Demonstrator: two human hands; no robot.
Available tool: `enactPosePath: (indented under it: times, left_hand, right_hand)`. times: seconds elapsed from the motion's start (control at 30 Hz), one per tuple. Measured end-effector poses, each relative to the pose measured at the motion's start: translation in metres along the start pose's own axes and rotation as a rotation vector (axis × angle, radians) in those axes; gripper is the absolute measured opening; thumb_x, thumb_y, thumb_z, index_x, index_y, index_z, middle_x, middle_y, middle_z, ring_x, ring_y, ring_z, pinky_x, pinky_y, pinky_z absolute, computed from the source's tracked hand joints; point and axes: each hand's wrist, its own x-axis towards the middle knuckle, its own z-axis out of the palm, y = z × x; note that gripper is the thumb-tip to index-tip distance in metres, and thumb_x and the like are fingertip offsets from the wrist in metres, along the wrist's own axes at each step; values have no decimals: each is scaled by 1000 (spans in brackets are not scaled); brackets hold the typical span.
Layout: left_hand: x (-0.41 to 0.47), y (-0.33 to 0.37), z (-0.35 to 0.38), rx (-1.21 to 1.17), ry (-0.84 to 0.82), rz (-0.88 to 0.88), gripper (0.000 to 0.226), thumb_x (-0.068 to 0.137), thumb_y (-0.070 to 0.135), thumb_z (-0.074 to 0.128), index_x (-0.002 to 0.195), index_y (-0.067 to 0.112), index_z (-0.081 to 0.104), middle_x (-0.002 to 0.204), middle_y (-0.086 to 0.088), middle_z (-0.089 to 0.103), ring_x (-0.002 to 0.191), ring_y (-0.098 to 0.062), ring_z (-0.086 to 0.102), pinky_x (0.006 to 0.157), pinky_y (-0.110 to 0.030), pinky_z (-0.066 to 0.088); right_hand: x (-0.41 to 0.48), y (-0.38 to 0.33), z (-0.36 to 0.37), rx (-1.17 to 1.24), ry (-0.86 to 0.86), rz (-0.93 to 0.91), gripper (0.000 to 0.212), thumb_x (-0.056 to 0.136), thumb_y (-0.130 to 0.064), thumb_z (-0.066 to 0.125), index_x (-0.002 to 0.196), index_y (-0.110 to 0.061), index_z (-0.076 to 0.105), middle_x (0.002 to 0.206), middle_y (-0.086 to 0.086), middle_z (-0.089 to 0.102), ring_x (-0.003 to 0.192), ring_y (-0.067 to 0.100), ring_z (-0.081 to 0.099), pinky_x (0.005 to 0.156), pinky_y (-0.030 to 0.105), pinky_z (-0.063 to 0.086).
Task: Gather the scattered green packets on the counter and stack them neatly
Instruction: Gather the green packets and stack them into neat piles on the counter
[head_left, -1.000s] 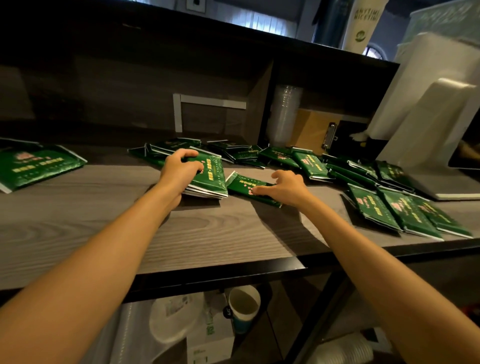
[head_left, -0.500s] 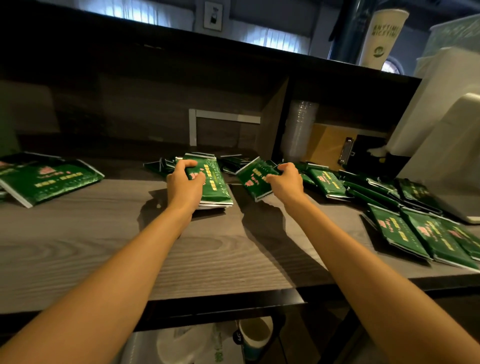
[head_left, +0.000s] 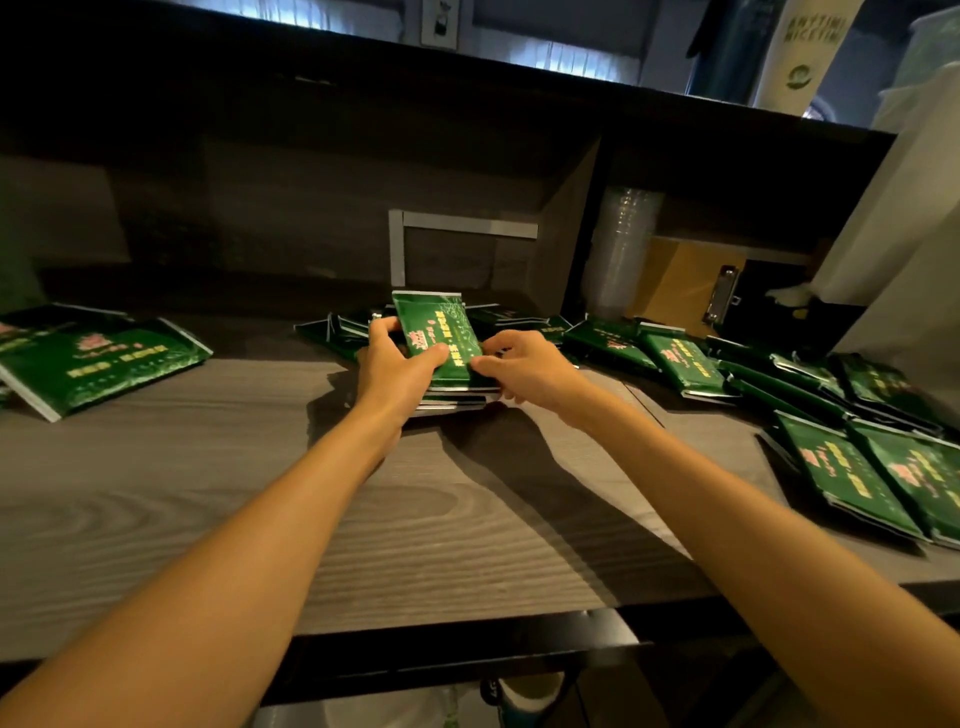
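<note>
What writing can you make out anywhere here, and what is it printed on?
"ANYTIM" over "NICETIM", last letters curving out of sight: tall pale cup on the upper ledge.
Yellow and red print, too blurred to read: top packet of the stack.
Same print, unreadable too: other green packets on the counter.

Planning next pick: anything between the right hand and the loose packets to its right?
Nothing visible: the right hand, on the stack with the left hand, has only bare counter between it and those packets.
</note>
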Motion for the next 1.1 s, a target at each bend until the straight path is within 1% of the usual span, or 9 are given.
enactPosePath:
  times: [0.1, 0.2, 0.3, 0.47, 0.73, 0.87, 0.93, 1.0, 1.1]
  left_hand:
    - [0, 0, 0, -48, -55, -2, 59, 84, 14, 66, 133, 24, 33, 125, -8, 51, 104, -22, 58, 88, -39, 51]
    - [-1, -2, 1, -12, -112, 37, 73, 85, 14, 64, 141, 37, 23, 126, -7, 48, 107, -24, 57, 89, -42, 51]
    - [-5, -1, 4, 47, -185, 85, 65, 89, 17, 60, 140, 42, 28, 128, -6, 45, 106, -23, 56, 84, -36, 52]
    - [-9, -1, 4, 100, -232, 94, 42, 90, 22, 58, 128, 39, 48, 132, -13, 45, 105, -28, 59, 92, -45, 52]
    - [-16, 3, 1, 53, -216, 82, 42, 91, 15, 57, 130, 29, 49, 128, -12, 50, 95, -21, 63, 77, -32, 55]
    - [-19, 5, -1, 42, -203, 87, 42, 90, 13, 57, 129, 28, 50, 127, -12, 51, 95, -21, 63, 76, -32, 55]
    - [-21, 6, -2, 39, -198, 87, 43, 90, 12, 57, 130, 27, 50, 127, -12, 52, 93, -20, 63, 74, -30, 55]
    - [-22, 6, -3, 43, -193, 90, 43, 90, 12, 57, 130, 27, 50, 127, -12, 52, 94, -20, 62, 76, -31, 54]
    - [-23, 7, -3, 31, -196, 84, 43, 90, 12, 58, 129, 26, 51, 125, -11, 54, 96, -21, 62, 76, -29, 54]
  right_hand:
    - [3, 20, -11, -309, 230, 0, 35, 96, -26, 50, 117, 0, 58, 114, 18, 61, 101, 27, 55, 85, 37, 44]
    - [5, 47, -24, -629, 329, 158, 50, 94, -26, 49, 137, -6, 35, 147, 19, 27, 139, 36, 19, 112, 49, 18]
    - [7, 67, -33, -692, 236, 392, 69, 97, -38, 42, 149, -7, 10, 155, 24, -7, 143, 41, -12, 114, 51, -5]
    - [6, 73, -36, -627, 133, 516, 69, 98, -51, 28, 151, -13, 6, 155, 26, -3, 143, 43, -6, 115, 52, -7]
    - [-3, 58, -30, -535, 80, 391, 59, 95, -43, 42, 144, -13, 29, 148, 13, 34, 139, 37, 25, 114, 55, 14]
    - [-11, 51, -25, -470, 132, 215, 46, 93, -31, 48, 133, -9, 43, 142, 15, 38, 127, 36, 39, 106, 47, 32]
    - [-12, 50, -25, -485, 293, 136, 43, 92, -26, 48, 130, -5, 45, 142, 17, 35, 129, 35, 34, 106, 45, 32]
    - [-11, 53, -28, -599, 384, 164, 50, 94, -32, 46, 136, -7, 37, 148, 19, 26, 139, 36, 18, 113, 50, 16]
    - [-9, 69, -34, -628, 246, 408, 70, 96, -46, 37, 150, -11, 8, 155, 26, -6, 142, 43, -11, 114, 53, -7]
